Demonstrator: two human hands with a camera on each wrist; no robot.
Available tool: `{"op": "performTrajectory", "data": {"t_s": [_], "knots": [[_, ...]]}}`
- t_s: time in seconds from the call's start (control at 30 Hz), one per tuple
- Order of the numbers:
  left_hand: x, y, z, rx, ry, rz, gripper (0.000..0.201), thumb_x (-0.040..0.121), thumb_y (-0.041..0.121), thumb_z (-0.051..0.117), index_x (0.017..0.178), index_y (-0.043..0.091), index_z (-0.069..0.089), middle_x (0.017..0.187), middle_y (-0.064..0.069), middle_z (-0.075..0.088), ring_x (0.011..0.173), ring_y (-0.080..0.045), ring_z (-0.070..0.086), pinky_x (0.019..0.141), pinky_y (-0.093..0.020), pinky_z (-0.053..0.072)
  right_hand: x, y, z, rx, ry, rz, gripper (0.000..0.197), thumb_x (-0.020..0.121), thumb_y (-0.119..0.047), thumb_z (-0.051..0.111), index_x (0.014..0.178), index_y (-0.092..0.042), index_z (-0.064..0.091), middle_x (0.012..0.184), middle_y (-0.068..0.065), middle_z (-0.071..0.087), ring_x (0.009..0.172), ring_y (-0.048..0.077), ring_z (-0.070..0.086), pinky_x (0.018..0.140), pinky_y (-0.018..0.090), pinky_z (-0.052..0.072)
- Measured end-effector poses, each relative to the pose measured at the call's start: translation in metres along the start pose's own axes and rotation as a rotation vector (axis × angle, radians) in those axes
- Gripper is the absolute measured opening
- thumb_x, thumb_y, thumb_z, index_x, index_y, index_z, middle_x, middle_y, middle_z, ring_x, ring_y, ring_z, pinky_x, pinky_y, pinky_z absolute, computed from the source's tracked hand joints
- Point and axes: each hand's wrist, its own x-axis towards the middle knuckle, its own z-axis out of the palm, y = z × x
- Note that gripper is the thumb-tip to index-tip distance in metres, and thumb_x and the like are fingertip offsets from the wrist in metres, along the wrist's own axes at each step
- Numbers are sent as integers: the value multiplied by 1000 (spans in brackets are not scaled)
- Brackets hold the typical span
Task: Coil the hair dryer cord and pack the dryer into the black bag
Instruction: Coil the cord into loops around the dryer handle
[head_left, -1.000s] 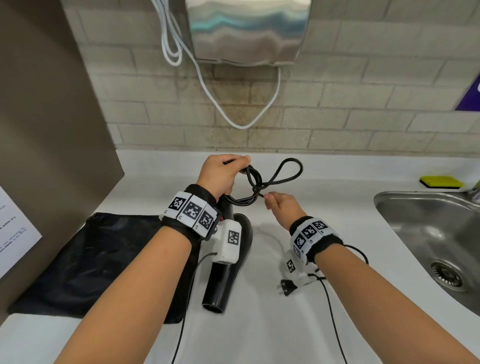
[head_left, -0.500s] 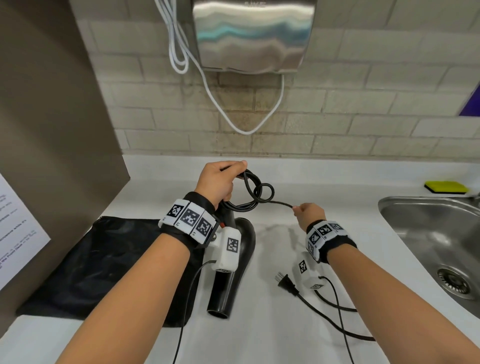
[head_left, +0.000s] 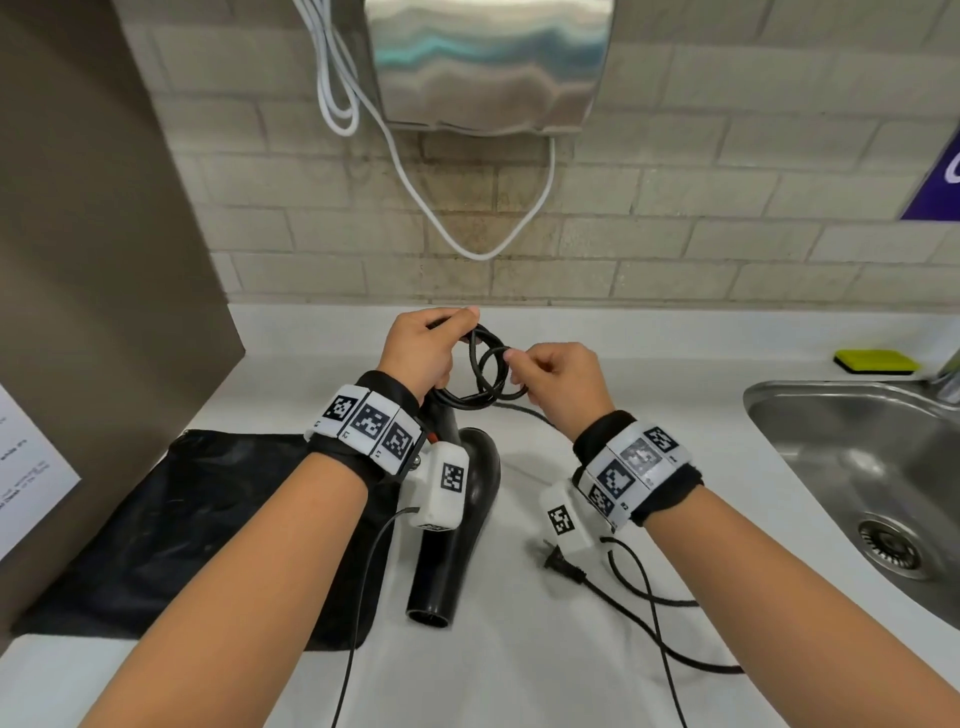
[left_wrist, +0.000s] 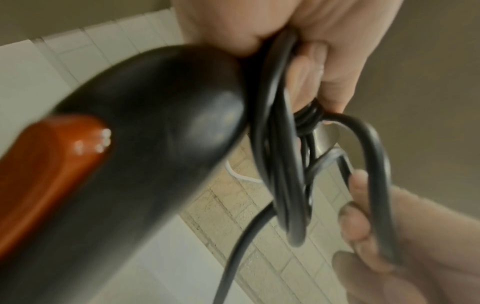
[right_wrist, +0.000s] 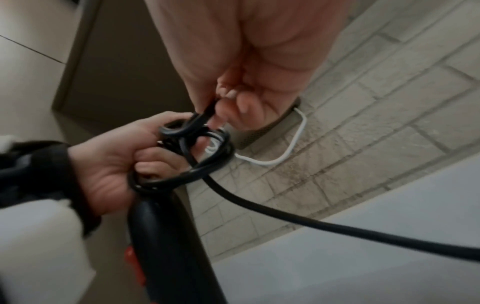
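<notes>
A black hair dryer (head_left: 457, 530) with a red switch (left_wrist: 44, 176) hangs nozzle-down over the white counter (head_left: 519, 675). My left hand (head_left: 421, 353) grips several black cord coils (head_left: 488, 374) bunched at the top of the handle. My right hand (head_left: 556, 379) pinches a fresh loop of cord (right_wrist: 207, 115) right beside those coils. The loose cord (head_left: 649, 618) trails across the counter to the plug (head_left: 563, 561). The black bag (head_left: 171, 530) lies flat on the left.
A steel sink (head_left: 872, 483) is set into the counter on the right, with a yellow sponge (head_left: 875, 361) behind it. A hand drier (head_left: 488, 62) with a white cable (head_left: 467, 244) hangs on the tiled wall. A brown partition (head_left: 78, 260) stands at left.
My right hand had pulled the cord out to the right, then came back left and up with a new loop to the coils. The plug end slid nearer on the counter.
</notes>
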Motion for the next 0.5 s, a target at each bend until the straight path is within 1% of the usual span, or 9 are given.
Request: {"op": "performTrajectory", "data": {"t_s": [0.07, 0.17, 0.27, 0.3, 0.37, 0.4, 0.43, 0.47, 0.5], "knots": [[-2, 1, 4, 22, -50, 6, 19, 90, 25, 60, 77, 13, 66, 73, -3, 65, 30, -8, 26, 35, -16, 24, -1, -7, 6, -92, -4, 0, 41, 85, -22, 61, 50, -2, 54, 43, 3, 36, 39, 9, 29, 42, 14, 28], [-5, 2, 10, 67, -92, 15, 18, 89, 26, 60, 76, 17, 68, 77, -10, 66, 31, -9, 28, 34, -17, 25, 2, -10, 15, -155, 50, 87, 49, 82, -20, 62, 42, -7, 37, 41, 4, 30, 41, 16, 27, 40, 16, 28], [-7, 2, 12, 60, -108, 7, 16, 89, 27, 61, 78, 17, 68, 77, -17, 58, 31, -9, 27, 34, -17, 25, 6, -11, 17, -207, 117, 169, 50, 79, -37, 63, 47, -6, 41, 51, 21, 52, 50, 36, 50, 53, 34, 48], [-7, 2, 12, 60, -116, 5, 16, 89, 26, 61, 79, 17, 68, 74, -15, 56, 30, -8, 27, 34, -17, 24, 8, -10, 16, -238, 144, 183, 51, 77, -41, 65, 49, -6, 42, 54, 21, 55, 53, 36, 54, 54, 36, 49], [-9, 2, 13, 72, -142, 4, 15, 89, 26, 61, 79, 17, 68, 68, -14, 53, 29, -8, 27, 34, -16, 23, 11, -4, 15, -272, 189, 175, 45, 75, -36, 69, 53, -8, 41, 55, 9, 49, 53, 25, 47, 48, 27, 40], [-9, 1, 14, 80, -157, 6, 15, 89, 26, 61, 78, 18, 68, 69, -15, 52, 29, -8, 27, 34, -16, 23, 11, -2, 15, -235, 215, 131, 34, 75, -28, 70, 62, -9, 45, 64, 4, 48, 60, 19, 45, 50, 19, 36], [-9, 1, 14, 87, -169, 11, 14, 89, 26, 61, 78, 19, 68, 72, -17, 51, 29, -9, 27, 34, -16, 23, 11, -1, 15, -158, 212, 74, 19, 76, -16, 68, 77, -8, 51, 78, 2, 50, 72, 15, 46, 55, 13, 35], [-10, 1, 15, 93, -181, 17, 14, 89, 25, 61, 78, 19, 67, 75, -18, 50, 29, -9, 26, 34, -16, 23, 11, -1, 15, -97, 178, -6, 19, 77, -3, 62, 93, -8, 54, 92, 1, 49, 84, 13, 47, 63, 8, 37], [-10, 1, 16, 95, -190, 19, 13, 89, 24, 60, 79, 19, 67, 76, -19, 49, 29, -8, 26, 34, -16, 22, 11, -1, 15, -56, 122, -89, 33, 76, 8, 54, 105, -7, 56, 100, 0, 49, 93, 10, 48, 72, 4, 37]]}}
